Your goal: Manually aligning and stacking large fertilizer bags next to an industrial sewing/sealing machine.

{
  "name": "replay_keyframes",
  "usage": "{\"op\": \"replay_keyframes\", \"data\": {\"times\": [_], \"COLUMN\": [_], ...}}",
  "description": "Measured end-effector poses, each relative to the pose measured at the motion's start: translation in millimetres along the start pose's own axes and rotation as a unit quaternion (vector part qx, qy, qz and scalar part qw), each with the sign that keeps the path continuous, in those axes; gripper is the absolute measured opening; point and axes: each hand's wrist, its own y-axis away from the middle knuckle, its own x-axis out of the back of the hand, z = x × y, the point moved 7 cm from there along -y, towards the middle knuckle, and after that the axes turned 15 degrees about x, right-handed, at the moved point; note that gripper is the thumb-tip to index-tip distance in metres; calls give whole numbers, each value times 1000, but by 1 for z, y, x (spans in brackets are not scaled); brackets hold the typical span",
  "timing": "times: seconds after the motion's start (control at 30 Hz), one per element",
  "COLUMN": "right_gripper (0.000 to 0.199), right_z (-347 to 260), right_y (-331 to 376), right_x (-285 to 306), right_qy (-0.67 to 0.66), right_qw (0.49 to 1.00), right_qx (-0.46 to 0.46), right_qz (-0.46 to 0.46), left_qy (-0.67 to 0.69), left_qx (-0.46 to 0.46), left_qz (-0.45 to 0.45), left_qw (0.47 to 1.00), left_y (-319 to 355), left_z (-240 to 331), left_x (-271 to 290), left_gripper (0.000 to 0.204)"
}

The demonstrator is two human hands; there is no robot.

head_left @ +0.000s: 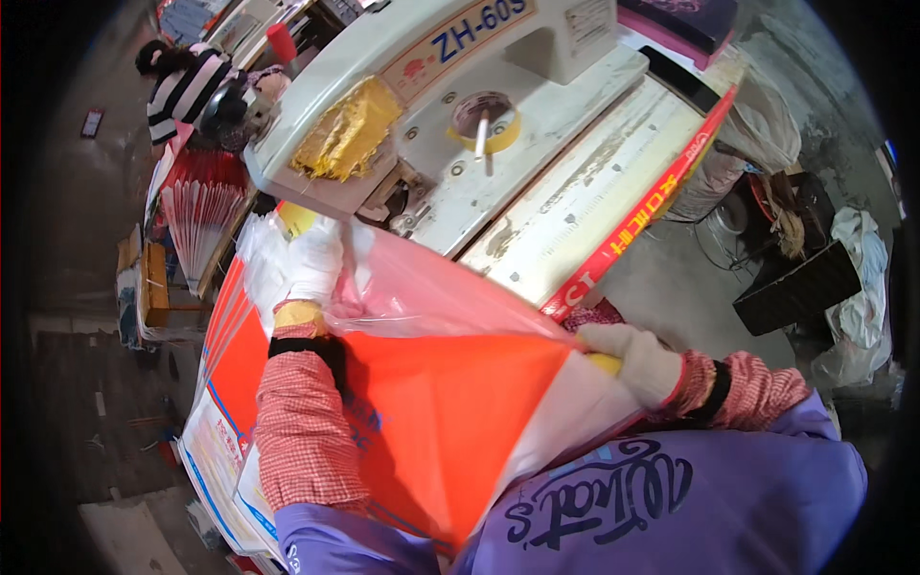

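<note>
A large orange-and-white woven bag [441, 412] stretches between my hands, with clear plastic film [412, 273] along its upper edge. My left hand [311, 264], in a white glove, grips the film close below the sewing machine's head; its fingertips are partly blurred. Gloved in off-white, my right hand [640, 364] is closed on the bag's right-hand corner, in front of my body. The pale grey industrial sewing machine [546, 105] stands just beyond the bag. Its needle area is mostly hidden.
A yellow foam pad [350, 129] and a tape roll [486, 120] sit on the machine. A red printed strip [642, 216] edges its table. Stacked bags [225, 431] lie at left. Another person [187, 86] works far left. A black box [800, 287] stands at right.
</note>
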Motion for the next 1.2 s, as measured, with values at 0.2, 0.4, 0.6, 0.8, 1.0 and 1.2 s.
{"op": "replay_keyframes", "data": {"times": [0.2,0.4,0.6,0.8,1.0,1.2], "right_gripper": [29,31,33,44,48,43], "right_z": [5,-43,-28,-11,-6,-43], "right_y": [-11,1,-17,-24,2,8], "right_x": [3,-14,3,1,-4,-37], "right_qy": [21,442,562,714,706,727], "right_qw": [1000,885,814,674,676,660], "right_qx": [9,127,-139,-115,-152,40], "right_qz": [21,-71,-42,-150,-144,-184], "left_qy": [18,127,52,104,145,228], "left_qx": [-57,-145,-123,-88,81,45], "left_qz": [6,146,99,-25,-282,-208], "left_qw": [998,970,986,990,945,950], "left_y": [-15,-14,-23,-7,15,-15], "left_z": [-9,-33,-21,-28,-29,-22], "left_x": [-21,-49,-52,-35,-34,-35], "left_gripper": [37,16,17,15,25,21]}}
